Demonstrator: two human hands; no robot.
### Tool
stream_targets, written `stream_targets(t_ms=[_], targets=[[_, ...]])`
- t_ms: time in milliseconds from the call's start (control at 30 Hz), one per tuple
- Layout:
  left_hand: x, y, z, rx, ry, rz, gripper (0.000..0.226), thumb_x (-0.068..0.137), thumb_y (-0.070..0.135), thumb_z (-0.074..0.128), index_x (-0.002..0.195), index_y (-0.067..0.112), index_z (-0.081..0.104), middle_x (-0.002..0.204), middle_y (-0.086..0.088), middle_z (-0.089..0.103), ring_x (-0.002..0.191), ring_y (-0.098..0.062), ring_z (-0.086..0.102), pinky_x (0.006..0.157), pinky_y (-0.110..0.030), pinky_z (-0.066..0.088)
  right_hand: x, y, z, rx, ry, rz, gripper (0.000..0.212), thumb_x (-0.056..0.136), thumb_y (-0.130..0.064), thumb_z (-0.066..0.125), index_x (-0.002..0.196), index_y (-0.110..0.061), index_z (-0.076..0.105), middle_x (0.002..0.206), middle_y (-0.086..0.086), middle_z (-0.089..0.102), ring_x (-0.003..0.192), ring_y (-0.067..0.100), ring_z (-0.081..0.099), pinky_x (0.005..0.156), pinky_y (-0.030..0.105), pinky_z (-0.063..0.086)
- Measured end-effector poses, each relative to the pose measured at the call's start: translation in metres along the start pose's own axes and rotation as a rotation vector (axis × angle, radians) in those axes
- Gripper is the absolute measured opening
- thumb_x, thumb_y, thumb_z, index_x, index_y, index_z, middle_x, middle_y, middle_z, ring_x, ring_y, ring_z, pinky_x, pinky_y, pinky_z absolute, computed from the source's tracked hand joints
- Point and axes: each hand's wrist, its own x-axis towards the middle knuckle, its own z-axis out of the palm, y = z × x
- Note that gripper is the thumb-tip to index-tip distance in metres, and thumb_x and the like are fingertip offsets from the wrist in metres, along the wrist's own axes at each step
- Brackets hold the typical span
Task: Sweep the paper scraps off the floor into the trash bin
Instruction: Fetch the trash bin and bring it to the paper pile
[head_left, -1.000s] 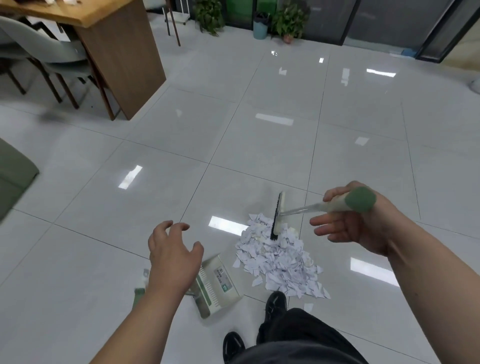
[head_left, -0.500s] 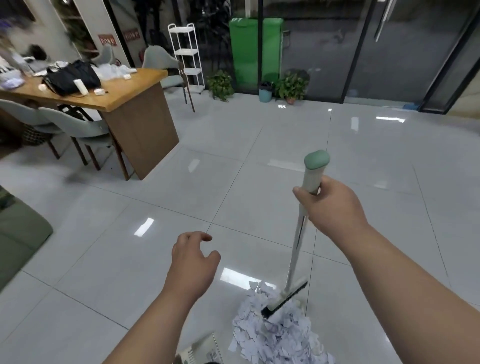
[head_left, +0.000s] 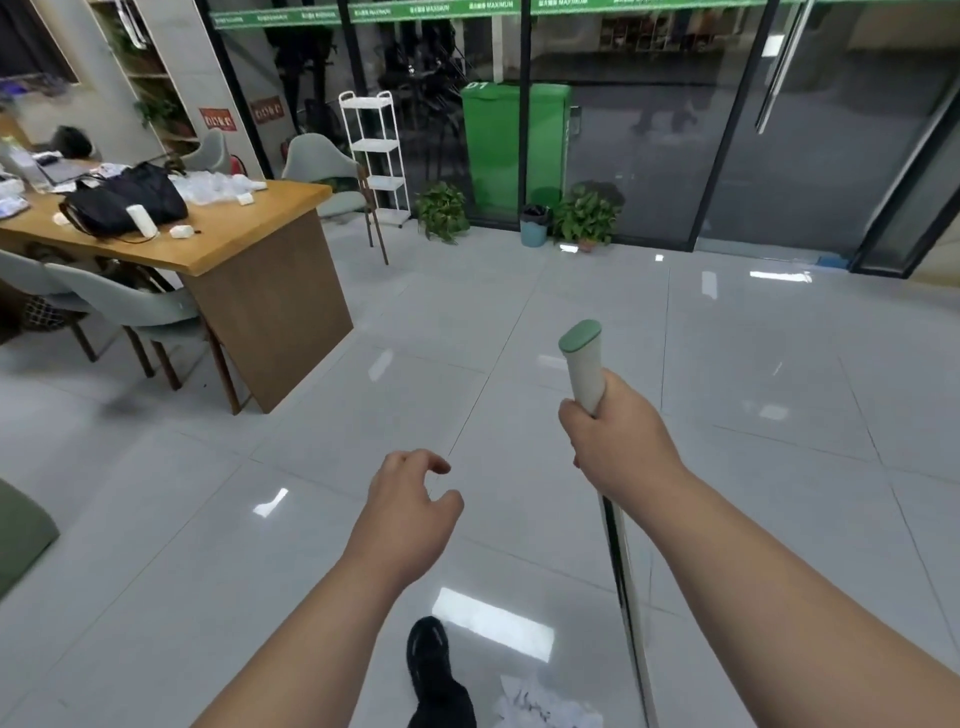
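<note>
Gripping the broom (head_left: 586, 366) right-handed (head_left: 618, 441), my left hand (head_left: 410, 506) is hanging empty, fingers loosely curled. Scraps (head_left: 545, 704) are slipping out of view; a blind stroke risks scattering them.

an office: long wooden desk (head_left: 249, 234) with grey chairs (head_left: 130, 306), glass-walled front (head_left: 675, 130), potted plants (head_left: 441, 210).

I have just the one view, from the camera on the person's head, wide-angle, so straight lines bow at the edges. It faces forward across the tiled floor (head_left: 519, 322) toward the glass wall (head_left: 675, 130) at the far end, tilted down enough that both forearms reach up from the bottom edge. The left hand (head_left: 410, 504) and right hand (head_left: 618, 441) sit close below the lens; the tabletop (head_left: 249, 228) lies farther off, left.
</note>
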Motion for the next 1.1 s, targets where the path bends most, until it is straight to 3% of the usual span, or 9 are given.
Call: stream_targets(t_ms=[100,233,367,500,733,1100], targets=[[0.081,-0.004,-0.006,0.007,-0.024,0.033,0.025,0.096,0.03,0.057,0.121,0.032,0.055,0.129,0.019,0.041,0.089,0.011,0.05,0.079,-0.026,0.047,0.08,-0.003,0.036,-0.067,-0.036,0.081,0.017,0.086,-0.028,0.051,0.076,-0.017,0.043,0.063,0.001,0.049,0.06,0.037,0.062,0.054,0.04,0.047],[0.212,-0.021,-0.023,0.006,-0.076,0.034,0.022,0.097,0.031,0.058,0.119,0.036,0.054,0.133,0.02,0.044,0.11,0.003,0.05,0.085,-0.024,0.043,0.204,0.0,0.087,0.019,-0.113,0.323,0.009,0.079,-0.017,0.057,0.078,-0.01,0.051,0.059,0.005,0.045,0.049,0.024,0.044,0.049,0.031,0.038],[0.347,-0.022,-0.042,0.036,-0.138,0.029,0.022,0.096,0.031,0.058,0.117,0.037,0.054,0.13,0.019,0.047,0.11,0.003,0.052,0.089,-0.025,0.044,0.314,-0.001,0.118,-0.003,-0.196,0.502,0.009,0.078,-0.012,0.058,0.078,-0.009,0.048,0.058,0.006,0.045,0.043,0.021,0.042,0.042,0.02,0.031],[0.462,0.0,-0.04,0.028,-0.178,0.049,0.023,0.096,0.03,0.058,0.118,0.035,0.054,0.13,0.017,0.049,0.117,-0.003,0.051,0.09,-0.026,0.043,0.405,0.0,0.137,-0.002,-0.206,0.584,0.012,0.073,-0.013,0.058,0.078,-0.009,0.048,0.057,0.007,0.043,0.041,0.021,0.041,0.047,0.027,0.034],[0.611,0.024,-0.002,-0.004,-0.304,0.034,0.02,0.096,0.027,0.059,0.114,0.035,0.055,0.126,0.016,0.05,0.112,0.0,0.052,0.085,-0.024,0.045,0.558,0.022,0.143,0.098,-0.156,0.708,0.021,0.065,-0.014,0.058,0.084,-0.006,0.051,0.059,0.009,0.044,0.043,0.024,0.041,0.052,0.032,0.034],[0.921,0.113,0.079,-0.004,-0.33,-0.062,0.018,0.096,0.026,0.06,0.112,0.033,0.057,0.113,0.017,0.052,0.108,-0.003,0.054,0.08,-0.029,0.046,0.882,0.074,0.136,0.322,-0.12,0.772,0.009,0.075,-0.004,0.055,0.08,-0.007,0.047,0.06,0.006,0.037,0.045,0.02,0.034,0.046,0.026,0.031]])
